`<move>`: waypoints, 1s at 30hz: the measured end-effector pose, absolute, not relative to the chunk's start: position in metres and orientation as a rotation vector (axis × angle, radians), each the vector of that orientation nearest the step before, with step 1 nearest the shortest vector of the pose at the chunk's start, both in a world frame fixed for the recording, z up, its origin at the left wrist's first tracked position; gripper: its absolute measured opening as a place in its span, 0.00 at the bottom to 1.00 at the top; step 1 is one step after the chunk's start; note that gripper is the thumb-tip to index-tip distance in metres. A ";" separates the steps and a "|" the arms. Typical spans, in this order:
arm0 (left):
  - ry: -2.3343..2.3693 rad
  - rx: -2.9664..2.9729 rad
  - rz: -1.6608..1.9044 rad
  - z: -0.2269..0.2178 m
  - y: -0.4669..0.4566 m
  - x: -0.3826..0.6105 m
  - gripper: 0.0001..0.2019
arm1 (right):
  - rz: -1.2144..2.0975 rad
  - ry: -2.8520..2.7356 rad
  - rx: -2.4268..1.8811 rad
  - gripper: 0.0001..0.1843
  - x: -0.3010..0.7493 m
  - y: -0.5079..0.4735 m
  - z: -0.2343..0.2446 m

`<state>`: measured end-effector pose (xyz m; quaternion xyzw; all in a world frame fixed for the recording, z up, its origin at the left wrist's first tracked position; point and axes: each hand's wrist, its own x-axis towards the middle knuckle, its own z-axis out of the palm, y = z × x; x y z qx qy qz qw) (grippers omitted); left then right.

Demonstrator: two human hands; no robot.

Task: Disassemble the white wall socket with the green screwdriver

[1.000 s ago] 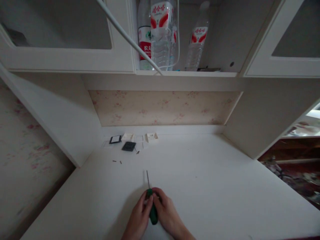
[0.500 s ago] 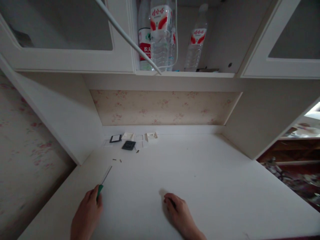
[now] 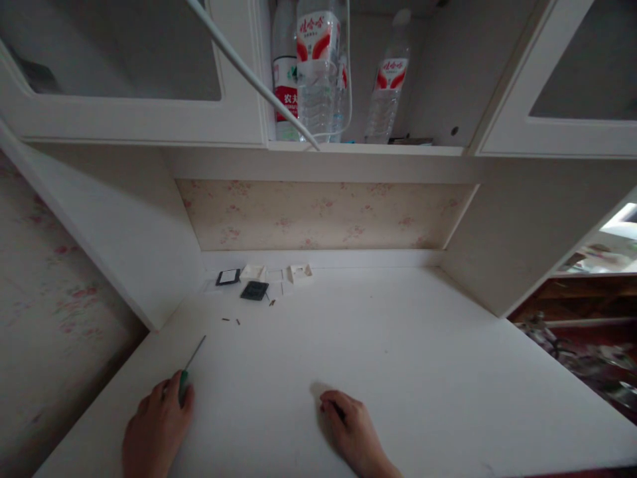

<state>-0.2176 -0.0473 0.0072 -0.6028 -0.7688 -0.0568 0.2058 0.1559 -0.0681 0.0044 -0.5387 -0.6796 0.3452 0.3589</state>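
Note:
My left hand (image 3: 158,421) is closed around the green handle of a screwdriver (image 3: 195,352), whose thin metal shaft points up and to the right over the white desk. Near the middle front, my right hand (image 3: 351,425) rests on the desktop with its fingers curled in. A dark patch shows between those fingers, and I cannot make out what is in them. Beyond the screwdriver tip lie two small thin pieces (image 3: 231,321). Farther back are a dark square part (image 3: 254,291), a dark-framed part (image 3: 228,277) and white plastic housings (image 3: 300,273).
White side panels (image 3: 154,239) border the white desktop (image 3: 423,385). Overhead, an open cupboard holds plastic bottles (image 3: 316,73), and a pale cable (image 3: 253,76) hangs down in front of it. Cluttered shelves (image 3: 572,325) show at the far right.
My left hand has moved left and a little toward me with the screwdriver. The right hand stays curled, shifted slightly, as the whole view has moved a little.

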 end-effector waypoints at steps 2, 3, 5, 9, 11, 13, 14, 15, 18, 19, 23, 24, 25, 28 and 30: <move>-2.128 -1.674 -0.160 0.005 -0.047 -0.219 0.23 | 0.893 -1.752 -1.384 0.16 0.156 -0.069 0.005; -2.114 -1.703 -0.146 0.004 -0.047 -0.220 0.22 | 0.896 -1.752 -1.381 0.16 0.155 -0.069 0.005; -2.094 -1.773 -0.115 0.005 -0.047 -0.221 0.19 | 0.898 -1.755 -1.379 0.16 0.155 -0.070 0.005; -2.143 -1.688 -0.165 0.012 -0.047 -0.218 0.20 | 0.894 -1.756 -1.378 0.17 0.156 -0.071 0.006; -2.124 -1.660 -0.249 0.014 -0.046 -0.213 0.22 | 0.895 -1.753 -1.373 0.17 0.156 -0.071 0.005; -2.060 -1.784 -0.418 0.016 -0.047 -0.202 0.21 | 0.892 -1.753 -1.372 0.18 0.155 -0.071 0.005; -2.031 -1.880 -0.550 0.016 -0.047 -0.193 0.20 | 0.886 -1.749 -1.381 0.18 0.155 -0.071 0.004; -1.998 -2.020 -0.698 0.016 -0.049 -0.182 0.18 | 0.880 -1.747 -1.394 0.18 0.155 -0.072 0.004; -2.123 -2.260 -1.169 0.013 -0.055 -0.137 0.17 | 0.864 -1.783 -1.437 0.18 0.154 -0.074 0.003; -2.194 -2.343 -1.251 0.011 -0.058 -0.120 0.18 | 0.851 -1.810 -1.453 0.18 0.153 -0.075 0.003; -2.455 -2.390 -1.503 -0.002 -0.064 -0.065 0.25 | 0.689 -1.992 -1.527 0.23 0.150 -0.078 0.003; -2.450 -2.421 -1.513 -0.006 -0.065 -0.056 0.25 | 0.637 -2.048 -1.543 0.23 0.149 -0.078 0.003; -2.414 -2.478 -1.475 -0.010 -0.065 -0.050 0.25 | 0.589 -2.098 -1.559 0.23 0.147 -0.077 0.003; -2.131 -2.651 -1.222 -0.016 -0.069 -0.040 0.22 | 0.510 -2.188 -1.604 0.20 0.144 -0.076 0.003; -1.926 -2.685 -1.086 -0.016 -0.071 -0.038 0.20 | 0.484 -2.210 -1.620 0.18 0.142 -0.075 0.004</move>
